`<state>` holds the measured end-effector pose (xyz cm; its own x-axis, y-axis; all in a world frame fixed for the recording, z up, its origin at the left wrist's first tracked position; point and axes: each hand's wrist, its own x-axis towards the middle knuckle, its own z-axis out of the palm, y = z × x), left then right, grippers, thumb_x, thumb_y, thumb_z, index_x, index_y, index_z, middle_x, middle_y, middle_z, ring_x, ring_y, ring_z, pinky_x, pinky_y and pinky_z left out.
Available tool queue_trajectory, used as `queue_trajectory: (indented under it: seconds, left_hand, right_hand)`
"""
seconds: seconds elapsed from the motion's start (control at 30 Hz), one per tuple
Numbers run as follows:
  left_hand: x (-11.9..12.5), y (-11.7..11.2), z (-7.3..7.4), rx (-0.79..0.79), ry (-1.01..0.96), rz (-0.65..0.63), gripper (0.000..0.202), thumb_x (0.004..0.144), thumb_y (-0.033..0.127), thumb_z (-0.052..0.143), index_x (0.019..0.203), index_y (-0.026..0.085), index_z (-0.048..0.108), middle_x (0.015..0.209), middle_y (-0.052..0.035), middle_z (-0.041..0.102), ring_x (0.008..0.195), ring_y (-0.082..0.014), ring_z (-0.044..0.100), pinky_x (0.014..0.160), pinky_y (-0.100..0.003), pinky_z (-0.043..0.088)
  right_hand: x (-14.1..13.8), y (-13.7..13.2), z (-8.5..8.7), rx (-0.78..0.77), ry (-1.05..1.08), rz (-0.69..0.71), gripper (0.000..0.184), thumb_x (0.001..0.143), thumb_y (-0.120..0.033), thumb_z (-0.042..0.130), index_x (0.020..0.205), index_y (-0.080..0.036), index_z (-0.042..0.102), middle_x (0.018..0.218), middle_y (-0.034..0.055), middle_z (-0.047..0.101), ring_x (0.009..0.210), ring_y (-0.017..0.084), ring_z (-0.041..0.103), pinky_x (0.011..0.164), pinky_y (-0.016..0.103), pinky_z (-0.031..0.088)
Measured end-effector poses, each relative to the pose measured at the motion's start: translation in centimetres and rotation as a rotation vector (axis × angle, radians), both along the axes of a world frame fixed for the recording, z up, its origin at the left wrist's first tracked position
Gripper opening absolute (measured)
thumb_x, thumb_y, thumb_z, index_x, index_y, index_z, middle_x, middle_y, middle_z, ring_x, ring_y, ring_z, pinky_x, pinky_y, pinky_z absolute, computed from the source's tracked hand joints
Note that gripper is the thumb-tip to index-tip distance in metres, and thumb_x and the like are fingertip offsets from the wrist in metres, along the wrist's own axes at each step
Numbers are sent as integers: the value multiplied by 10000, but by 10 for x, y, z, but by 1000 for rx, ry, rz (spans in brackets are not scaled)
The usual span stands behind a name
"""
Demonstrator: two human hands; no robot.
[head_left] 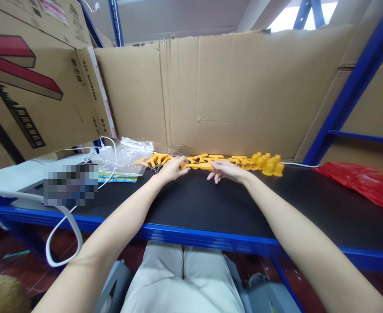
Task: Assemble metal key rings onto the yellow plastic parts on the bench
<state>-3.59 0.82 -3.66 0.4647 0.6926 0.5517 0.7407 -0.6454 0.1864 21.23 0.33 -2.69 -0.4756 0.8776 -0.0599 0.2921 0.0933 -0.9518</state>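
Observation:
A slim yellow plastic piece [200,166] lies level between my hands, low over the black worktop. My left hand [174,168] is closed on its left end, where a rounded part shows at the fingertips. At the right end, the thumb and forefinger of my right hand [226,170] pinch it, while the lower fingers hang loosely apart. Just left of my left hand lies a heap of branching yellow pieces [160,158] with dark coils below. More yellow T-shaped pieces [215,157] line the back. Beyond my right hand stand several yellow cup-shaped pieces [269,165].
A tall cardboard panel [243,95] rises behind the black worktop [204,204], whose front edge is a blue rail [211,238]. Clear plastic bags [129,152] and a white cable [114,158] lie to the left. A red plastic bag [357,182] lies at right.

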Motion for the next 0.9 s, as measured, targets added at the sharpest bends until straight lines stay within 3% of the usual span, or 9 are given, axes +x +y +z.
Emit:
queue_trajectory:
  seconds: [0.13, 0.27, 0.4, 0.53, 0.7, 0.9]
  left_hand:
    - [1, 0, 0, 1, -29, 6, 212, 745, 292, 572, 924, 180, 562, 770, -20, 595, 700, -147, 547, 661, -244, 400]
    - [0, 3, -2, -45, -67, 44, 216, 715, 268, 587, 916, 191, 570, 708, 4, 590, 651, -139, 534, 613, -233, 381]
    - [2, 6, -4, -96, -111, 90, 228, 697, 259, 592, 914, 187, 582, 664, 13, 577, 614, -131, 516, 588, -230, 368]
    - [5, 4, -6, -113, -160, 80, 213, 692, 255, 587, 892, 181, 586, 610, 28, 537, 571, -117, 476, 557, -221, 342]
    - [7, 0, -5, -93, -193, 38, 201, 677, 228, 585, 873, 184, 586, 569, 48, 503, 557, -106, 457, 550, -210, 323]
    - [6, 4, -6, -90, -195, 48, 206, 663, 235, 602, 861, 178, 595, 584, 43, 496, 560, -107, 455, 546, -210, 311]
  right_hand:
    - [-5, 0, -3, 7, -2, -77, 417, 907, -522, 322, 843, -149, 497, 603, 83, 668, 394, 108, 543, 414, 205, 399]
    - [-6, 0, -1, 64, -34, -122, 490, 872, -581, 351, 788, -131, 528, 628, 97, 672, 401, 102, 551, 406, 205, 387]
    - [-1, 0, 2, 93, -57, -35, 358, 841, -488, 511, 875, -132, 533, 816, 103, 697, 520, 103, 611, 476, 205, 425]
    - [5, 0, 4, 112, -40, 54, 299, 786, -386, 630, 881, -147, 478, 775, 83, 696, 525, 110, 616, 513, 212, 442]
    - [2, -3, 6, 63, -44, 14, 481, 862, -564, 402, 744, -116, 531, 602, 107, 660, 393, 103, 550, 409, 210, 406]
    - [-6, -2, 3, 45, -131, -96, 682, 833, -687, 222, 641, -115, 540, 455, 94, 587, 299, 92, 473, 313, 203, 311]
